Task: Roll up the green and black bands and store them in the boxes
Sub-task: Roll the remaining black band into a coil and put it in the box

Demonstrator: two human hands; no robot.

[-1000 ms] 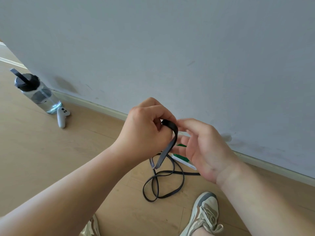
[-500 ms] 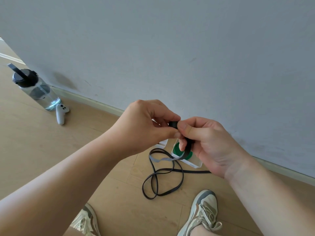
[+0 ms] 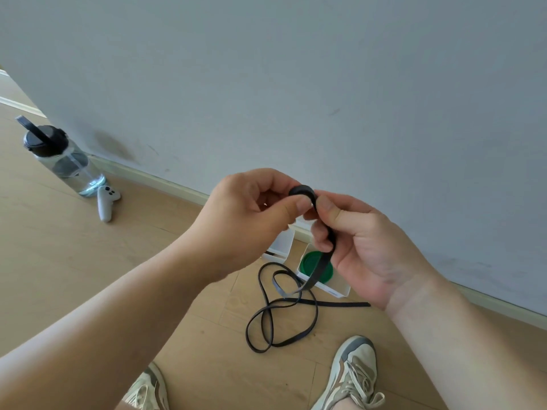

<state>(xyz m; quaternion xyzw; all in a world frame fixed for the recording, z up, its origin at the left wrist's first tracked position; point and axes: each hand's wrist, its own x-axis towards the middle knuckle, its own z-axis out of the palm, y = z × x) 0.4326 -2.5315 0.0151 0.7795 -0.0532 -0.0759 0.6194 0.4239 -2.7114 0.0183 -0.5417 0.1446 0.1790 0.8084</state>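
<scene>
Step in hand, as I read it: starting the roll on the black band [image 3: 321,265]. The green band [image 3: 310,263] is already coiled and lies flat in the right box [image 3: 337,289]. The left box [image 3: 281,244] is mostly hidden behind the left hand; contents not seen.

Left hand [image 3: 254,214]: fingers [image 3: 296,204] curled, thumb and forefinger pinching the small coil at the band's top end. Right hand [image 3: 364,247]: thumb pressed on the strap just beside the coil, other fingers curled round the strap below it. Both are held above the floor [image 3: 88,276], over the boxes.

Band's lie: the coil's axis seems to point roughly away from the person, toward the wall [image 3: 355,84]. The strap falls through the right hand, slanting down and left, to loose loops on the floor in front of the boxes. One tail runs off right, under the right wrist.

To do it well: left hand clamps the coil tight, right hand feeds strap under light tension, flat face on flat face, edges aligned, no twist. The floor loops cross one another and may snag when drawn up.
</scene>
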